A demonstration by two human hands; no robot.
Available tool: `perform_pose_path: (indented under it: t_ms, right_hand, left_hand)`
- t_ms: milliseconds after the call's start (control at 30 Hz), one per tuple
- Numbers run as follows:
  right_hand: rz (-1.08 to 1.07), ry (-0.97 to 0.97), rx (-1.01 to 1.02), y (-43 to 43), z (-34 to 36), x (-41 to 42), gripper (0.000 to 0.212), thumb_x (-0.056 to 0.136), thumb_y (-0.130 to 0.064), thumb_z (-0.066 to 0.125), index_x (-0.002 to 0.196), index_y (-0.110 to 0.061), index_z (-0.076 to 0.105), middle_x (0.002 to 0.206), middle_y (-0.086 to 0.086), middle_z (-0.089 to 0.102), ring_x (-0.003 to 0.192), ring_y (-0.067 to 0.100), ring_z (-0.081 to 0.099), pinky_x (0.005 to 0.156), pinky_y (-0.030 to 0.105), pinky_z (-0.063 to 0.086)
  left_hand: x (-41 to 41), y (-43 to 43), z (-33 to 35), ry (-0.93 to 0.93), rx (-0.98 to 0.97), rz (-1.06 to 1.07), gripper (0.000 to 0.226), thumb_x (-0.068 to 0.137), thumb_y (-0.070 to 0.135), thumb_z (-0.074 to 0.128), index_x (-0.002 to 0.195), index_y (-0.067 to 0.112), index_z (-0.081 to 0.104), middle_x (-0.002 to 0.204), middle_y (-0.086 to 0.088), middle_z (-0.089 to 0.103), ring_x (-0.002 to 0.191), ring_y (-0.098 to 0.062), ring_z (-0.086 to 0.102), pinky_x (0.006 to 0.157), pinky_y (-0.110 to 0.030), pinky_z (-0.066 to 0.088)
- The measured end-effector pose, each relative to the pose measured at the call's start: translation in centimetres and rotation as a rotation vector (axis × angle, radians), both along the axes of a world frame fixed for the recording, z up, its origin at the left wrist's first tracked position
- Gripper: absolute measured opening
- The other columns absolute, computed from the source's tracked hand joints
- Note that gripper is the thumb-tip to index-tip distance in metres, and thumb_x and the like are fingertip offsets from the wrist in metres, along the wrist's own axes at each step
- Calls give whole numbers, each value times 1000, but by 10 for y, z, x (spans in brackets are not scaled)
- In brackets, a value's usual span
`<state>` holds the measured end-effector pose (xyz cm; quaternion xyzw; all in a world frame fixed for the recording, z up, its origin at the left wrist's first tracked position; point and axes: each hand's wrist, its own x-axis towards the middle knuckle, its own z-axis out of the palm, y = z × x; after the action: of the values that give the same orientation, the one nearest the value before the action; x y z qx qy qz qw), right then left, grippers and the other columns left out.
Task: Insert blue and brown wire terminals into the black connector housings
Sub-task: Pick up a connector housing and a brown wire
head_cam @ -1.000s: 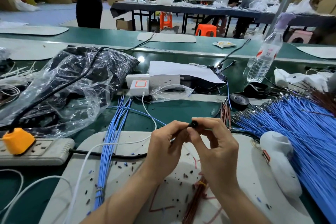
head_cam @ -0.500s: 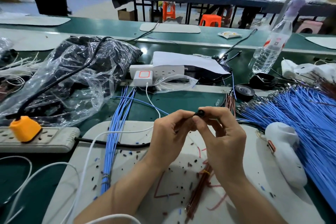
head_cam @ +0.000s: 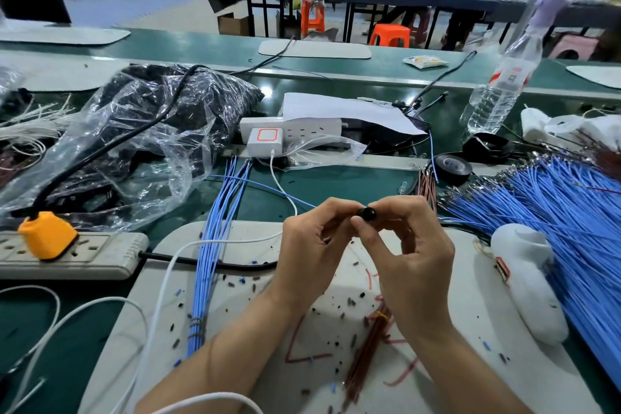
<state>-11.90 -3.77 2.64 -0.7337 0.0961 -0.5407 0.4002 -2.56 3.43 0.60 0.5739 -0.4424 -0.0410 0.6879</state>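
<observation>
Fingers (head_cam: 391, 207) on both hands are curled in tight, pinching one little black connector housing (head_cam: 367, 213) between the tips, held up over the white mat (head_cam: 235, 296). My left hand (head_cam: 311, 245) has it from one side, my right hand (head_cam: 411, 265) from the other. Can't tell if a wire's in it. Bundled blue wires (head_cam: 210, 245) lie to the left, brown wires (head_cam: 368, 356) are under my right wrist, and the big blue pile (head_cam: 554, 212) is off right.

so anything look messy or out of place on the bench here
Small dark and blue scraps are strewn across the white mat, plus loose red wire offcuts. It looks like trimming litter, not damage. Nothing else stands out.
</observation>
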Motion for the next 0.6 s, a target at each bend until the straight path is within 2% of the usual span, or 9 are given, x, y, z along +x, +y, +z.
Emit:
perform_pose_path:
  t_ms: [300,433,533,600]
  right_hand:
    - [-9,-4,-30,1,2,-1,22,77,-4,72,89,-18,60,85,-1,60,72,18,62,66,35,55]
    - [-15,-12,-52,3,4,-3,21,76,-3,72,89,-16,62,85,0,62,72,19,62,66,36,55]
    - [-30,2,-84,2,5,-4,19,76,-3,72,88,-13,63,85,0,62,71,17,62,65,35,55]
    - [-32,5,-45,1,5,-3,23,76,-2,72,89,-18,61,84,-2,63,71,16,63,67,33,55]
  left_hand:
    - [0,0,0,16,-1,-5,12,89,25,60,96,17,67,87,-1,73,81,-19,72,72,-45,59]
    - [-1,0,-1,63,36,-27,7,89,15,61,90,9,66,84,-7,73,80,-22,72,73,-47,58]
    - [-2,-1,1,60,69,-29,7,89,7,59,88,12,64,82,-8,73,78,-19,72,72,-40,59]
    - [0,-1,-1,29,91,-28,7,89,5,59,89,8,65,80,-6,73,75,-12,71,69,-25,56]
